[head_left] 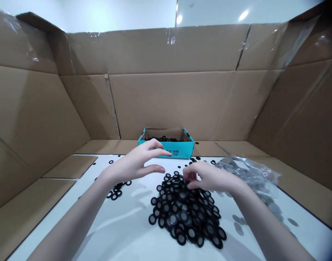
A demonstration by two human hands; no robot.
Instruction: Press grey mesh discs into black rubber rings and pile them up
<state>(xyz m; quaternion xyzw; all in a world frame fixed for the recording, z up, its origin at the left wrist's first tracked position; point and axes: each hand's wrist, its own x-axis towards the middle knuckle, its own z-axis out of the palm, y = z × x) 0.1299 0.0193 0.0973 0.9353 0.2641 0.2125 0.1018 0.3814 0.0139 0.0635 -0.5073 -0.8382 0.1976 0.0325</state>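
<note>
A heap of black rings (179, 206), many with a grey disc in the middle, lies on the white table. At the heap's upper edge is my right hand (202, 175), its fingers curled down and the thumb close to them; whatever they pinch, if anything, is hidden. My left hand (144, 159) hovers left of the heap's top with fingers stretched out and apart, holding nothing. Just beyond it stands a turquoise box (182, 149) with more black rings inside, its front partly covered by the hand.
Loose black rings (114, 195) lie at the left, with others scattered near the box. On the right rests a clear plastic bag (247, 168) of grey discs, with loose discs (238, 228) beside it. Cardboard walls (171, 105) enclose the white tabletop (122, 228).
</note>
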